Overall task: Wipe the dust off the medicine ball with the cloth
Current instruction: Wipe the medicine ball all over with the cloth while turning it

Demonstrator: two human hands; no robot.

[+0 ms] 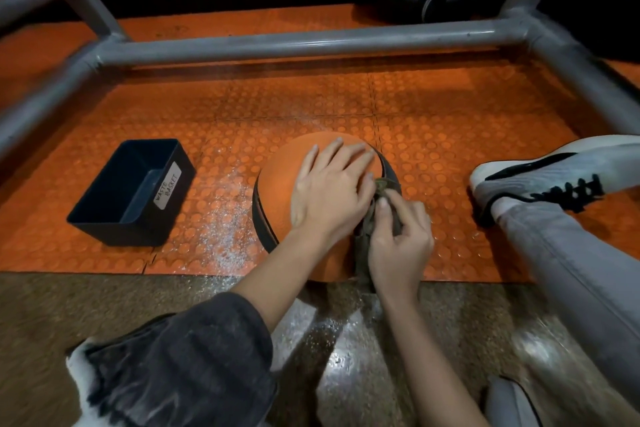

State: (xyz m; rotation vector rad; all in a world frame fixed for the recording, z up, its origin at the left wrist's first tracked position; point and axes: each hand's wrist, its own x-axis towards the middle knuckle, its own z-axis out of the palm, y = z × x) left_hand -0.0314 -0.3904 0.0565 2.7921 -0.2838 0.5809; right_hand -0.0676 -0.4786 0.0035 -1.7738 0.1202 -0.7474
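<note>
The orange medicine ball is seen on the orange bumpy mat, right under both hands. The left hand is laid flat on top of the ball. Its fingers are held straight and spread a little, and nothing is gripped by it. The right hand is placed just beside the left hand, on the ball's right side. Its fingers are curled, and a dark cloth is pinched in them. The cloth is pressed against the ball between the two hands, and part of it runs down beside the right wrist.

White dust is scattered on the mat to the left of the left hand. Further left, a black box marked "WASTE BASKET" is set on the mat, apart from the ball. To the right of the right hand, a white shoe and a grey trouser leg are seen. Beyond both hands, a grey pipe frame is seen across the mat.
</note>
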